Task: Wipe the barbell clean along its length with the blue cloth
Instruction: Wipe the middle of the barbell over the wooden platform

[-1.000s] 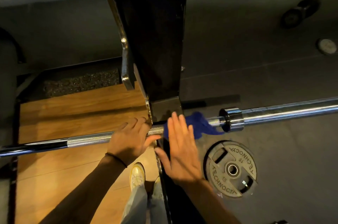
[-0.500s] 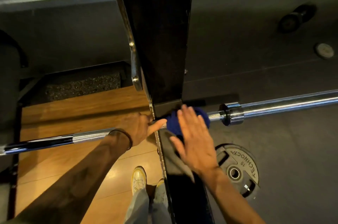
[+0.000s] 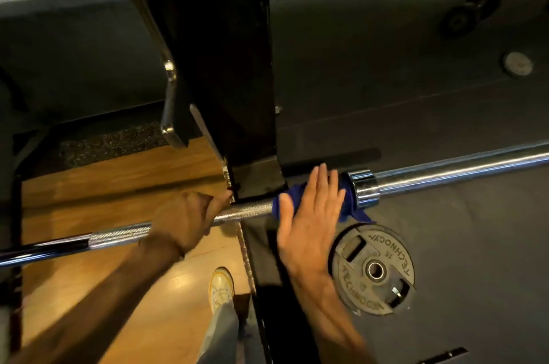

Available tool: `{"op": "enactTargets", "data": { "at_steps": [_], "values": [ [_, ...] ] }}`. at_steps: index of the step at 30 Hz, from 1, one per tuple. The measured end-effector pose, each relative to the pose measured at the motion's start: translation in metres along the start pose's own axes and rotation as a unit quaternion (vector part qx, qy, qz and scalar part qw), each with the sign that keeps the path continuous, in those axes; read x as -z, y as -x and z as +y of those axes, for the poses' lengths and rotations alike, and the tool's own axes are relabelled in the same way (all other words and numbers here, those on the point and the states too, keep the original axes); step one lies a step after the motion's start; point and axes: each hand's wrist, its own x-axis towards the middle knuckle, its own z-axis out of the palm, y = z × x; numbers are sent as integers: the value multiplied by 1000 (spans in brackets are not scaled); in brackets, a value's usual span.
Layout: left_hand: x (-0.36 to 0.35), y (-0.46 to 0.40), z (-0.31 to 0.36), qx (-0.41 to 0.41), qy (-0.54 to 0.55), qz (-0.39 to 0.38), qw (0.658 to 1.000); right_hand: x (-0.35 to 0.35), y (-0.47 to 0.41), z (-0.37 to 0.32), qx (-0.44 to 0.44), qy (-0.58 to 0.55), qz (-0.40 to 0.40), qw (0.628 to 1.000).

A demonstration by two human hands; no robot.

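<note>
Dim warm light, glare on chrome bar (image 3: 445, 170) — motion-blurred, edges bowed

Right hand (image 3: 309, 215) flat, pressing blue cloth (image 3: 346, 209) on barbell (image 3: 246, 212); left hand (image 3: 184, 221) grips bar.

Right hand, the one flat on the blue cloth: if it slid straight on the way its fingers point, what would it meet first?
The right hand points up and slightly right, across the barbell. Past the blue cloth its fingertips look to have only dark floor ahead; the chrome collar stays just to the side. Depth is unclear.
</note>
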Motion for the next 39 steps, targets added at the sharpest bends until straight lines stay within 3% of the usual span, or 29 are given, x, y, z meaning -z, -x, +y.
{"op": "enactTargets", "data": {
  "at_steps": [2,4,5,7,9,12,14,16,18,19,22,23,26,28,29,33,35,37,39],
  "values": [
    [1,7,3,17,15,98,995,-7,18,-21,138,-16,-59,988],
    [-2,7,3,41,87,155,983,-13,24,-7,250,62,-107,960],
    [-3,1,6,61,134,178,973,-11,15,11,232,89,-86,965],
    [-3,-11,9,95,156,199,963,-1,-1,35,102,81,-17,991],
    [-5,-10,9,101,137,219,961,0,8,20,49,49,-25,997],
    [-4,-5,9,95,164,206,960,-11,32,0,244,64,-98,963],
    [-5,-6,7,99,194,187,958,-3,15,31,300,141,-79,940],
    [-6,-5,5,110,196,179,958,5,4,56,195,172,-33,965],
    [-9,-4,5,101,110,189,971,5,8,38,70,125,-14,990],
    [-9,-3,6,92,68,196,974,1,14,14,63,120,-35,990],
    [-9,-1,12,45,34,201,978,-15,34,-13,237,152,-99,954],
    [-10,0,13,27,9,187,982,-11,29,-1,252,160,-93,950],
    [-11,-1,9,-2,-80,164,983,3,9,43,119,93,4,988],
    [-10,-4,9,-5,-94,167,981,0,11,32,18,31,23,999],
    [-10,-4,9,-8,-98,168,981,-5,15,12,9,13,17,1000],
    [-13,0,9,-12,-97,162,982,-18,39,-7,251,97,-56,962],
    [-13,1,9,-6,-111,155,982,-10,25,23,194,101,-16,976],
    [-13,0,10,3,-121,148,982,-5,15,34,36,59,37,997],
    [-11,0,12,2,-106,152,983,-12,21,12,23,24,34,999]
  ]
}}
